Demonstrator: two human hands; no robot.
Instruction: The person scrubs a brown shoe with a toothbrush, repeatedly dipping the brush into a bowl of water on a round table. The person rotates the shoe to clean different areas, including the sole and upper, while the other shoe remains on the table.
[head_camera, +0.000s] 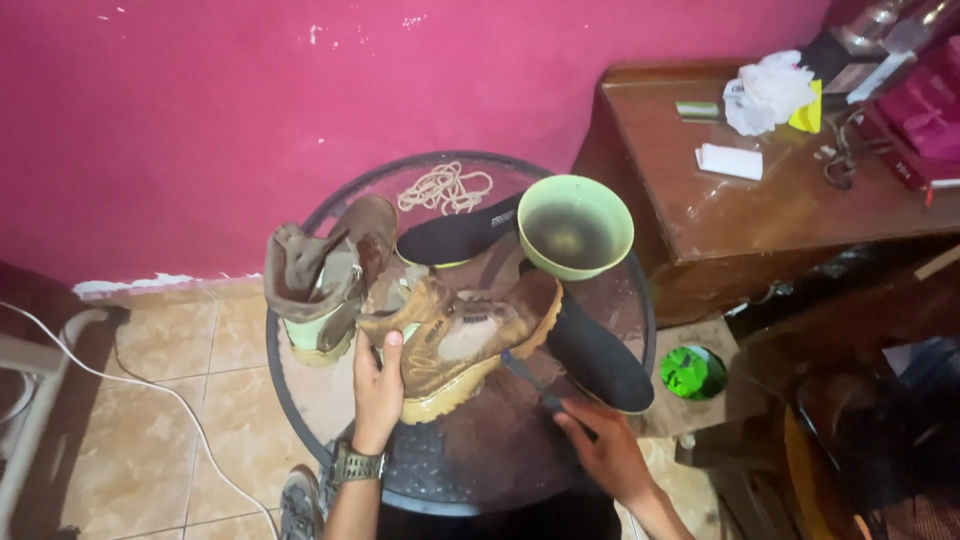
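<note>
- Tan leather, scuffed and mud-streaked, makes up the boot (462, 340) that the left hand (375, 392) grips from below, thumb pressed up against its side, holding it tilted on the round glass surface (300, 390).
- Closed around a thin dark brush handle (530, 378), the right hand (603, 448) pinches it near the end; its tip lies just beside the boot's sole edge, up and to the left of that hand.
- Beyond the left hand stands the second boot (322, 285), upright with its tongue folded out.
- Two dark insoles (455, 238) lie past the held boot, one of them running out beside the right hand, and a coil of laces (446, 187) rests at the far rim.
- A green bowl (575, 225) of murky water sits just above the boot's heel, well within reach of the right hand.
- Judged from the grip, cleaning would go best with the left hand keeping the boot firmly braced against the surface, while short strokes work along the seam where upper meets sole.
- Care is advisable near the bowl: a wide sweep of the brush could knock it.
</note>
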